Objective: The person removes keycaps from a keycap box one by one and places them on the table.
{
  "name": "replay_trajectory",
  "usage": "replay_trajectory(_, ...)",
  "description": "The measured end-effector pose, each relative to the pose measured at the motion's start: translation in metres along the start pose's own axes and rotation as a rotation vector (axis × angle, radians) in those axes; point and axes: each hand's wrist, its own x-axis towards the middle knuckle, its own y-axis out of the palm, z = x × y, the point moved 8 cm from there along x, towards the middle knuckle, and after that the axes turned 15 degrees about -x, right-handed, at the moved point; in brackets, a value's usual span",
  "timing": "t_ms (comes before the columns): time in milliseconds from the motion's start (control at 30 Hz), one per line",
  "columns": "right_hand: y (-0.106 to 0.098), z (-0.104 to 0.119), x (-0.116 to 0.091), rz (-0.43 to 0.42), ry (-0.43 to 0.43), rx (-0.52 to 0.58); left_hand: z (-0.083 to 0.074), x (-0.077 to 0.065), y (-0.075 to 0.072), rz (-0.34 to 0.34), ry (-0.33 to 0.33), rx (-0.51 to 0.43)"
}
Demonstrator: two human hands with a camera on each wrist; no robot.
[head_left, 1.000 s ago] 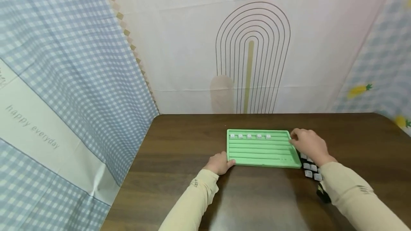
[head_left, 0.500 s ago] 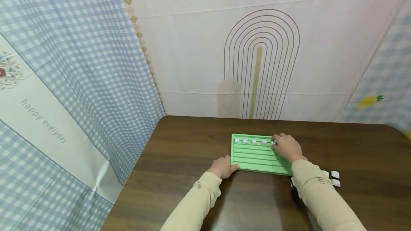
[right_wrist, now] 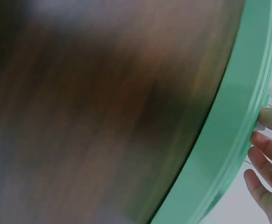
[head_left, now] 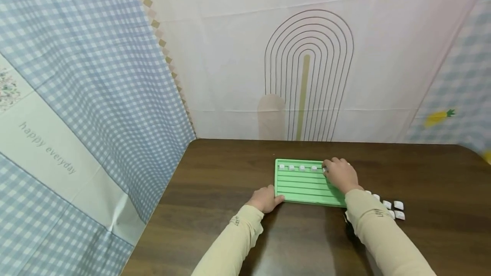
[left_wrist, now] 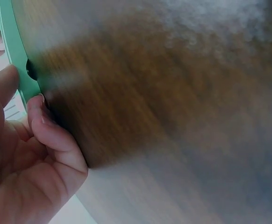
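Note:
A shallow green tray (head_left: 303,188) with raised ridges lies on the table. White keycaps (head_left: 302,168) stand spaced along its far row. My left hand (head_left: 263,199) grips the tray's near left corner; in the left wrist view its thumb lies on the green rim (left_wrist: 17,56) and the fingers bend against the outer side. Over the right part of the far row, my right hand (head_left: 340,175) pinches a keycap (head_left: 324,169) between thumb and index finger. The right wrist view shows little of that keycap, while the other fingers of the right hand (right_wrist: 269,158) spread loosely.
More loose keycaps (head_left: 398,205) lie on the brown wooden table (head_left: 222,173) right of the tray, partly hidden by the right sleeve (head_left: 377,220). A dark object (head_left: 350,231) shows under that forearm. A printed cloth (head_left: 230,67) hangs behind the table.
My right hand has moved left from beside the tray's right edge to the far row, where it has stayed over the last half second. The left hand keeps its grip. The head view has shifted slightly.

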Motion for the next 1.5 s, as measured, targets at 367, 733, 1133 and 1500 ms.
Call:
replay_trajectory(367,-0.048,-0.021,-0.047,-0.101,-0.096,-0.004,0.006,0.001,-0.008,-0.020,-0.002,-0.027)
replay_trajectory(733,-0.049,-0.015,-0.115,-0.226,-0.228,-0.107,0.008,0.000,-0.017,-0.019,0.001,-0.028)
replay_trajectory(1133,-0.038,-0.015,-0.138,-0.316,-0.266,-0.145,0.007,0.000,-0.011,-0.020,0.005,-0.035)
replay_trajectory(1500,-0.042,-0.023,-0.115,-0.047,-0.138,-0.057,-0.001,-0.002,-0.002,0.006,0.012,-0.046)
